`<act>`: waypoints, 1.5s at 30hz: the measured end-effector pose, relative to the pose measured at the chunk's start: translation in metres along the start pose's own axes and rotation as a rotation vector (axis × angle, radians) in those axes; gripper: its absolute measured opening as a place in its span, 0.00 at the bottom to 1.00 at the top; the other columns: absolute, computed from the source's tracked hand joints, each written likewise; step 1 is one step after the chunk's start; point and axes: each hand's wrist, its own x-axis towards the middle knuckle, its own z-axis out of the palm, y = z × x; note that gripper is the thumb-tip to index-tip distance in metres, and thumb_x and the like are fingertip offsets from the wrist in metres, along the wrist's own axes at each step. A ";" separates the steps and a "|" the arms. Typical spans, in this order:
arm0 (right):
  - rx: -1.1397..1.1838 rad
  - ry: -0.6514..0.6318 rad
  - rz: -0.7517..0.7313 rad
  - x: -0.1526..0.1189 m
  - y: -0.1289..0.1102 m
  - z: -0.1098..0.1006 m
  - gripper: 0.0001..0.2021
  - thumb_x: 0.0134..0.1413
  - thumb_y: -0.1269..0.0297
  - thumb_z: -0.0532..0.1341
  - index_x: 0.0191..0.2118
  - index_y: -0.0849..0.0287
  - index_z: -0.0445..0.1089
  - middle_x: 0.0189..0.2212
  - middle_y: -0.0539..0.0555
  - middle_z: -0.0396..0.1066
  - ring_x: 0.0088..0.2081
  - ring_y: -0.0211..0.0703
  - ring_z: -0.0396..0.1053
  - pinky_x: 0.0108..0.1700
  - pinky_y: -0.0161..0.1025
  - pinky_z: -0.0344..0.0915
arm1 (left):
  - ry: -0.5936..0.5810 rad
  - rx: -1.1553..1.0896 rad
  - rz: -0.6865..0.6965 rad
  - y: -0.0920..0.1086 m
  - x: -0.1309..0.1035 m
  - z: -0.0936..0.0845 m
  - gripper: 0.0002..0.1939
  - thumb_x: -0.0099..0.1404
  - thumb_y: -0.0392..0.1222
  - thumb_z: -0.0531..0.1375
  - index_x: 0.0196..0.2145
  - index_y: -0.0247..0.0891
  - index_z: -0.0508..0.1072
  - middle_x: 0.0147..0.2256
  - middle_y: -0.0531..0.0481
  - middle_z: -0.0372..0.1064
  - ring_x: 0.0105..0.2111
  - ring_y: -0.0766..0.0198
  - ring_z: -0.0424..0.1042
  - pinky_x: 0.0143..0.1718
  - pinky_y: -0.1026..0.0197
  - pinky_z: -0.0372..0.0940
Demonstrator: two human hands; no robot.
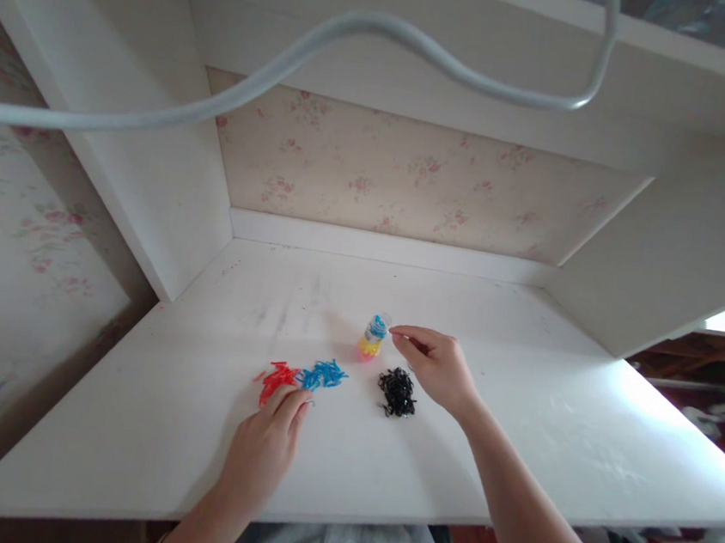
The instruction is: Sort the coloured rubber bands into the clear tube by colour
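A small clear jar [374, 335] stands on the white desk, filled in layers of pink, yellow, whitish and blue pieces. My right hand [436, 367] is beside its rim, thumb and fingertips pinched together; whatever they hold is too small to make out. Below that hand lies a pile of black pieces, small and curled like rubber bands [397, 393]. My left hand [265, 441] is closed in a pinch at the near edge of a red pile [276, 380] and a blue pile [321, 374]. A tiny bluish bit shows by its fingertips, too small to name.
The white desk top [515, 426] has a low back ledge and side panels. A thick white cable [375, 24] loops across the upper view, in front of a shelf [470, 114]. Floral wallpaper [373, 169] covers the wall behind.
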 end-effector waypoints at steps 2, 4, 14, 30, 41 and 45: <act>0.103 -0.010 0.037 -0.015 0.006 0.007 0.16 0.58 0.55 0.56 0.39 0.59 0.77 0.25 0.51 0.72 0.24 0.36 0.64 0.26 0.32 0.58 | -0.009 -0.072 0.006 0.003 0.005 -0.003 0.09 0.69 0.40 0.52 0.45 0.42 0.68 0.43 0.49 0.72 0.44 0.61 0.72 0.43 0.59 0.70; 0.195 -0.029 0.084 -0.032 0.014 0.018 0.16 0.58 0.55 0.57 0.39 0.59 0.77 0.26 0.52 0.73 0.25 0.37 0.64 0.26 0.32 0.59 | -0.036 -0.147 0.000 0.009 0.013 -0.008 0.09 0.69 0.41 0.52 0.44 0.42 0.69 0.42 0.48 0.72 0.43 0.61 0.73 0.44 0.58 0.69; 0.209 -0.205 -0.028 -0.091 0.028 0.063 0.12 0.61 0.65 0.55 0.39 0.57 0.77 0.30 0.53 0.75 0.30 0.39 0.69 0.31 0.32 0.61 | -0.085 -0.333 -0.012 0.055 0.106 -0.039 0.09 0.66 0.46 0.56 0.39 0.41 0.72 0.35 0.53 0.74 0.25 0.70 0.70 0.32 0.66 0.67; 0.086 -0.218 -0.111 -0.098 0.027 0.054 0.14 0.64 0.67 0.51 0.41 0.55 0.75 0.31 0.52 0.75 0.34 0.40 0.71 0.37 0.33 0.63 | -0.167 -0.096 0.186 0.068 0.179 -0.017 0.09 0.65 0.41 0.56 0.42 0.42 0.73 0.40 0.53 0.76 0.35 0.65 0.74 0.40 0.63 0.66; 0.062 -0.218 -0.128 -0.097 0.027 0.054 0.13 0.63 0.70 0.52 0.41 0.54 0.75 0.32 0.51 0.74 0.34 0.38 0.71 0.37 0.32 0.62 | -0.095 -0.080 0.197 0.069 0.178 -0.024 0.10 0.66 0.40 0.53 0.40 0.40 0.73 0.41 0.51 0.75 0.34 0.66 0.73 0.40 0.63 0.65; 0.047 -0.219 -0.125 -0.097 0.027 0.054 0.13 0.63 0.70 0.52 0.41 0.54 0.75 0.32 0.51 0.74 0.34 0.39 0.71 0.37 0.32 0.62 | -0.066 -0.105 0.158 0.059 0.165 -0.037 0.11 0.67 0.41 0.52 0.40 0.39 0.73 0.40 0.50 0.73 0.32 0.67 0.71 0.38 0.64 0.65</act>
